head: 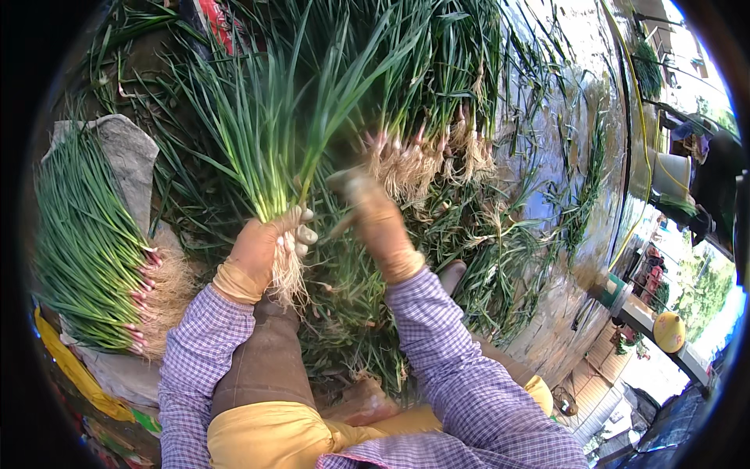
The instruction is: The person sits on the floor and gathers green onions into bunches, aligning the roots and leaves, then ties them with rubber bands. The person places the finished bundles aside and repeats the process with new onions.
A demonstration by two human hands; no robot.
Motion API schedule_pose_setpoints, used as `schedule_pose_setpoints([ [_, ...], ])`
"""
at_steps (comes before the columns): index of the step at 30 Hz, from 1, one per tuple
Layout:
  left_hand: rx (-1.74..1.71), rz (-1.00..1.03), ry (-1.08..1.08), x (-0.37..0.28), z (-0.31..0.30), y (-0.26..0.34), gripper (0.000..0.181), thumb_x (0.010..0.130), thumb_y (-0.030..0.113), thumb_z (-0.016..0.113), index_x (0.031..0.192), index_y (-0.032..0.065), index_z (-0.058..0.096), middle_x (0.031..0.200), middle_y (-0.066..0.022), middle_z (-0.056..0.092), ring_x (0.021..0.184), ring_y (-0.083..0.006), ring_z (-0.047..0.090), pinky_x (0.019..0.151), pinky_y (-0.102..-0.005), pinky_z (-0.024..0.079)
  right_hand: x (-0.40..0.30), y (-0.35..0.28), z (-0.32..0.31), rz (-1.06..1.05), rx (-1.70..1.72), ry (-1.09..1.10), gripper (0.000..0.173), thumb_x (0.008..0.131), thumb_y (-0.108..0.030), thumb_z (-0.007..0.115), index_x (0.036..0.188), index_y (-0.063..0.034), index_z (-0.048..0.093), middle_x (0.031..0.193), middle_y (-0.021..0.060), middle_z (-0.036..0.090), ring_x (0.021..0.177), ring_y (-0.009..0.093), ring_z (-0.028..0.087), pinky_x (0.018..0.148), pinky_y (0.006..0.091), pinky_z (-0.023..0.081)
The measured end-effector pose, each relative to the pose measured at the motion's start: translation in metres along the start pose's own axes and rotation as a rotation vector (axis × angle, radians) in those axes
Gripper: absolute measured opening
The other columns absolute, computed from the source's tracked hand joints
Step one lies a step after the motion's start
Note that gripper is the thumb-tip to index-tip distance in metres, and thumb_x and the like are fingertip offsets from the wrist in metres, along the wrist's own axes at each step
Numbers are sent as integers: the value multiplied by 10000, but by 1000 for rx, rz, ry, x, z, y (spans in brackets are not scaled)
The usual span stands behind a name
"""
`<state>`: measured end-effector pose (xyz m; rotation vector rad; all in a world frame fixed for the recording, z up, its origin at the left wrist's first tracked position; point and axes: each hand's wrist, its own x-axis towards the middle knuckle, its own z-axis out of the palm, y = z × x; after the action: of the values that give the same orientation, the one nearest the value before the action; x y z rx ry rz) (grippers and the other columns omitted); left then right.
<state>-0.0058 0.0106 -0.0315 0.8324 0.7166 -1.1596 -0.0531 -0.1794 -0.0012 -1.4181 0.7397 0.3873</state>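
Observation:
My left hand [263, 243], in a worn rubber glove, grips a bunch of green garlic [272, 182] just above its roots. The leaves fan upward and pale roots hang below the fist. To the right, my gloved right hand [372, 214] is blurred by motion, so its fingers and any hold are unclear. Beyond it lies a heap of unsorted green garlic [410, 146] with pinkish bulbs and tangled roots. At far left, a neat pile of green garlic [99, 252] rests on a grey cloth sack [126, 155], bulbs turned towards me.
Stripped leaves [357, 293] litter the ground between my boots [258, 357]. Wet concrete [562, 328] stretches to the right, crossed by a yellow hose [641, 146]. A white bucket [671, 176] stands by another person [720, 182] at the far right. A yellow plastic sheet [76, 363] lies at lower left.

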Motion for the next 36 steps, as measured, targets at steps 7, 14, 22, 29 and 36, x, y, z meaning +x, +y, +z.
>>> schedule_pose_setpoints([
  [7, 27, 105, 24, -13, -9, 6, 251, 898, 145, 653, 1073, -31, 616, 909, -104, 666, 778, -177, 646, 639, -287, 550, 1, 25, -20, 77, 310, 54, 574, 934, -409, 592, 1241, 74, 545, 1058, 160, 670, 682, 117, 539, 580, 222, 485],
  [14, 61, 36, -39, -18, -9, 7, 258, 900, 90, 627, 1110, -58, 606, 844, -117, 676, 689, -169, 654, 610, -245, 542, 7, 14, 29, -102, -326, -190, 362, 917, -136, 625, 1205, 66, 537, 1050, 145, 649, 868, 162, 616, 769, 269, 513],
  [22, 26, -34, -114, -29, -3, 9, 285, 923, 183, 600, 1106, -35, 603, 805, -88, 651, 636, -109, 602, 530, -194, 479, 6, 36, 27, 176, 398, 164, 240, 976, -276, 537, 946, -51, 615, 651, -19, 546, 487, 58, 463, 407, 188, 360],
  [29, -45, -116, -81, -34, 8, 18, 257, 951, 229, 558, 983, -22, 606, 665, -16, 536, 497, -73, 486, 402, -207, 360, 31, 28, 47, 149, 561, -390, 358, 945, -378, 594, 754, -78, 554, 531, -24, 467, 384, 62, 360, 357, 212, 275],
  [36, -82, 130, -25, -46, 6, 12, 326, 954, 313, 573, 733, 80, 513, 844, -69, 631, 514, -77, 482, 431, -237, 389, 7, 44, 50, 177, -607, -22, 411, 945, -298, 550, 1250, -23, 566, 815, 196, 680, 726, 312, 664, 677, 395, 519],
])
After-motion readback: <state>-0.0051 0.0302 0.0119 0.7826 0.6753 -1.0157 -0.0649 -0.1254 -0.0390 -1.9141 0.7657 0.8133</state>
